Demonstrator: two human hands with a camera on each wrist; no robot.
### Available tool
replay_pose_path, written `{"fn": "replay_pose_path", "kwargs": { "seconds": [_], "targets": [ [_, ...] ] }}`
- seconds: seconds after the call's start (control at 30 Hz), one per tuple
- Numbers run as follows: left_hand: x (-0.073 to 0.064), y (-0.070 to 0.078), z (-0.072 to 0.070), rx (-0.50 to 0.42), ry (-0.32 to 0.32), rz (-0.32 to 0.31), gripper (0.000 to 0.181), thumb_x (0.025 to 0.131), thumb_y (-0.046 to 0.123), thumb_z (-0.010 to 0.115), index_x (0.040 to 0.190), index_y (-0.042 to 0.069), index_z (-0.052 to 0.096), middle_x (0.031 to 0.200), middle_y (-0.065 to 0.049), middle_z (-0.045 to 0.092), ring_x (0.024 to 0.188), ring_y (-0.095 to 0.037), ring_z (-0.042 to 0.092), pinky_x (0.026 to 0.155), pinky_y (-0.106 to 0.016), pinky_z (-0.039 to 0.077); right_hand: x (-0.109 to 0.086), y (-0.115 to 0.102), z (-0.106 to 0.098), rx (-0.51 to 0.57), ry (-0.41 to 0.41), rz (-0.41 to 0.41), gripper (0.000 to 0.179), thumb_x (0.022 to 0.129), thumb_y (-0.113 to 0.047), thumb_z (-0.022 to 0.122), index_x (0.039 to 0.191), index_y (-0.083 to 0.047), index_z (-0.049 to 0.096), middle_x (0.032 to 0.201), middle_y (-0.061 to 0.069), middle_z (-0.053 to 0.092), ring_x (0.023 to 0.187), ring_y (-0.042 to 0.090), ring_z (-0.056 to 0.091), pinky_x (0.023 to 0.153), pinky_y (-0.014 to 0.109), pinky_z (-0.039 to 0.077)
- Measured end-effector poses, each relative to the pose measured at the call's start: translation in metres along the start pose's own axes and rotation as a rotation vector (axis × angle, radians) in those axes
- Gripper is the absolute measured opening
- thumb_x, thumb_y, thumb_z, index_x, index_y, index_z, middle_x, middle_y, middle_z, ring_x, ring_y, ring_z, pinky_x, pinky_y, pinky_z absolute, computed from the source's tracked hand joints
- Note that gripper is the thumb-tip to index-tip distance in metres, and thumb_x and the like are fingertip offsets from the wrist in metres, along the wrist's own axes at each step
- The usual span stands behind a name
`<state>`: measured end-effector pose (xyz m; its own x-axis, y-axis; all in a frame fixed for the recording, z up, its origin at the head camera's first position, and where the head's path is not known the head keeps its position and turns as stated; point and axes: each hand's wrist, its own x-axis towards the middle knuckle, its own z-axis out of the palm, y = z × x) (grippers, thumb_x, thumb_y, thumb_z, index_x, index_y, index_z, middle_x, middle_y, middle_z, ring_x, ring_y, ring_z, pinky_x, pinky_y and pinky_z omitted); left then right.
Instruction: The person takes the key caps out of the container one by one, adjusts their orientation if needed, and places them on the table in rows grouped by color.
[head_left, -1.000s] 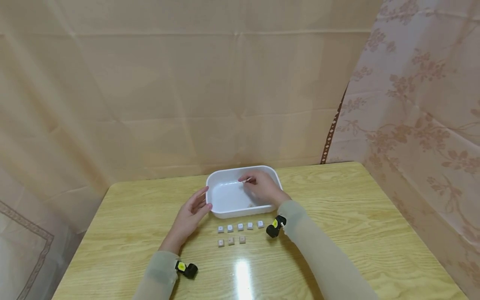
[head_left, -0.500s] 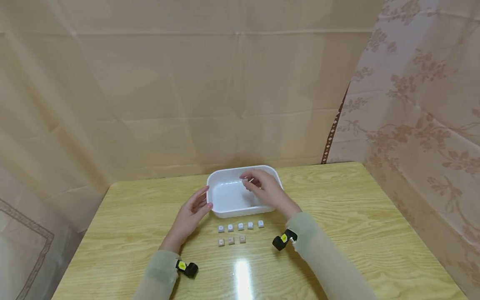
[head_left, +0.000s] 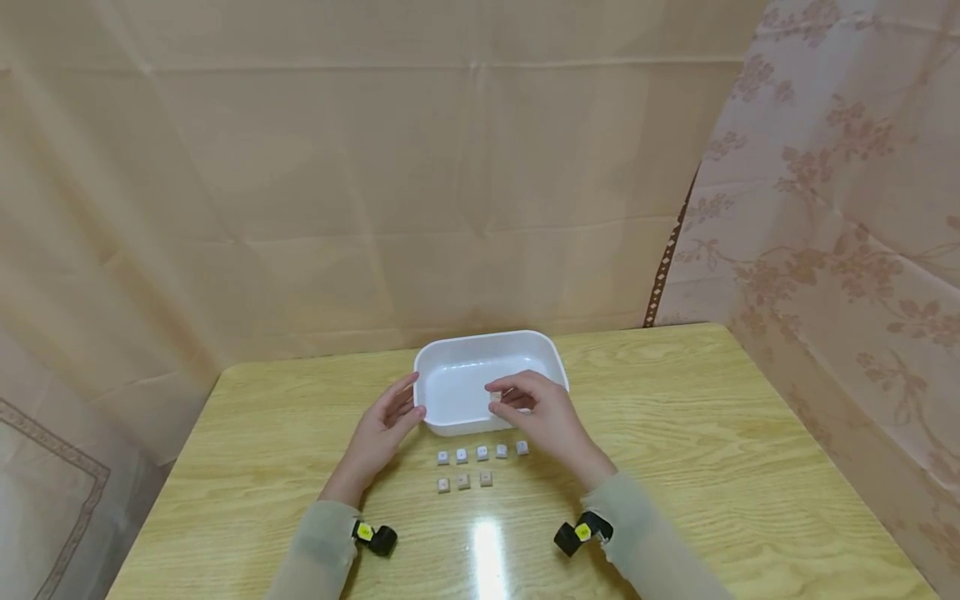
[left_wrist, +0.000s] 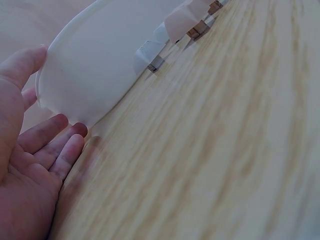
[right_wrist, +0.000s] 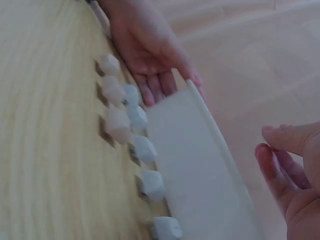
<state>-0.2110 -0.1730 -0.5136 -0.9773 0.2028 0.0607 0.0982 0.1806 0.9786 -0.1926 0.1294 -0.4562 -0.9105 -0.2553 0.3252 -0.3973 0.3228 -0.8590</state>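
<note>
My left hand [head_left: 380, 432] holds the left end of a white rectangular tray [head_left: 450, 429], thumb and forefinger at its rim. In the left wrist view its other fingers [left_wrist: 70, 152] lie loosely bent by the tray's lower wall. Above the tray's near right part, my right hand [head_left: 546, 414] pinches a small pale keycap [head_left: 495, 398] between thumb and forefinger. In the right wrist view that keycap is hidden behind the fingertips. Two rows lie before the tray: several white keycaps [head_left: 482, 453] nearer to it, and three beige keycaps [head_left: 464, 481] closer to me.
The tray stands at the back of a wood-grain table [head_left: 675, 433], close to a hanging beige cloth [head_left: 337, 208]. A flowered cloth [head_left: 847, 250] hangs along the right side. Black wrist cameras sit on both sleeves.
My right hand has come up from inside the tray and drawn back toward me with the pinched keycap. The left hand and the keycap rows stay in place.
</note>
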Motion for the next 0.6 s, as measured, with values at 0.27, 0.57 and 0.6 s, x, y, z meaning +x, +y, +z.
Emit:
{"fn": "replay_pose_path", "kwargs": {
  "seconds": [0.27,0.57,0.6],
  "targets": [
    [0.000,-0.002,0.001,-0.004,-0.004,0.004,0.062,0.108,0.014,0.073,0.165,0.014,0.049,0.164,-0.020,0.052,0.148,-0.038,0.054,0.113,-0.025,0.051,-0.011,-0.006,0.003,-0.005,-0.058,0.026,0.028,0.098,-0.014,0.085,0.125,-0.009,0.080,0.112,-0.002,0.079,0.095,0.013,0.075,0.085,0.029,0.066],
    [0.001,-0.002,0.000,0.002,-0.005,-0.006,0.062,0.108,0.016,0.072,0.165,0.015,0.048,0.165,-0.019,0.051,0.149,-0.038,0.053,0.115,-0.026,0.050,-0.018,-0.008,-0.005,-0.063,-0.072,0.038,0.023,0.097,-0.017,0.086,0.119,-0.014,0.079,0.103,-0.007,0.078,0.088,0.009,0.073,0.081,0.028,0.065],
    [0.001,-0.002,0.000,0.003,-0.005,-0.006,0.062,0.108,0.016,0.072,0.165,0.015,0.048,0.165,-0.019,0.050,0.149,-0.038,0.053,0.115,-0.026,0.050,-0.019,-0.008,-0.006,-0.065,-0.078,0.033,0.022,0.098,-0.018,0.086,0.118,-0.014,0.079,0.103,-0.008,0.078,0.088,0.009,0.073,0.080,0.028,0.065]
  ]
}}
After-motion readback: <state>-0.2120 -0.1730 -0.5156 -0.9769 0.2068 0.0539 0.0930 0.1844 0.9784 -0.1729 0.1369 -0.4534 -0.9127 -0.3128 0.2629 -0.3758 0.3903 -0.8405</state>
